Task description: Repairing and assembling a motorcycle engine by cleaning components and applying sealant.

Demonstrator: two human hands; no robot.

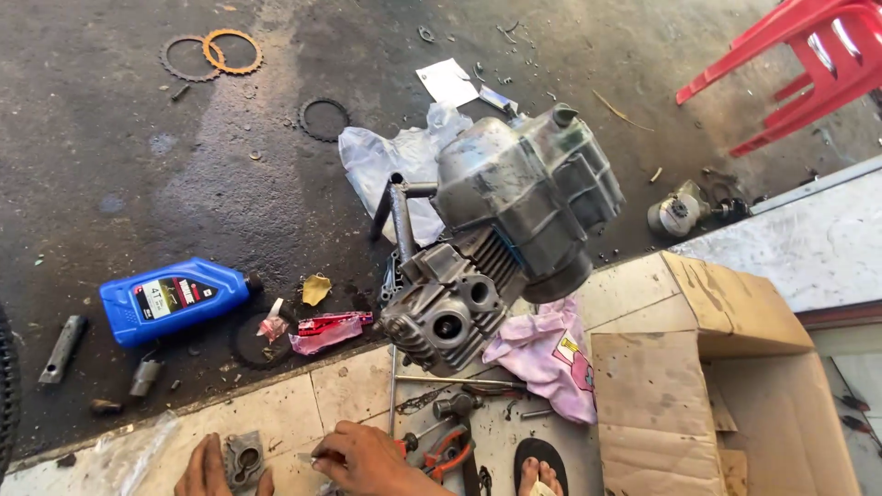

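Note:
My left hand [204,470] rests at the bottom edge of the tiled floor, holding a small grey cast metal part [243,458] with round openings. My right hand [372,459] is beside it, fingers pinched on a thin pale piece at the part's right side. A grey motorcycle engine [503,234] stands on a stand just beyond my hands, cylinder head facing me. Pliers with red handles [444,450] and a hammer [452,405] lie on the tiles right of my right hand.
A blue oil bottle [172,298] lies on the dark floor at left, with clutch rings [227,51] farther back. A pink cloth [551,354], an open cardboard box [707,395], a red plastic stool [808,64], and my sandalled foot [540,470] are to the right.

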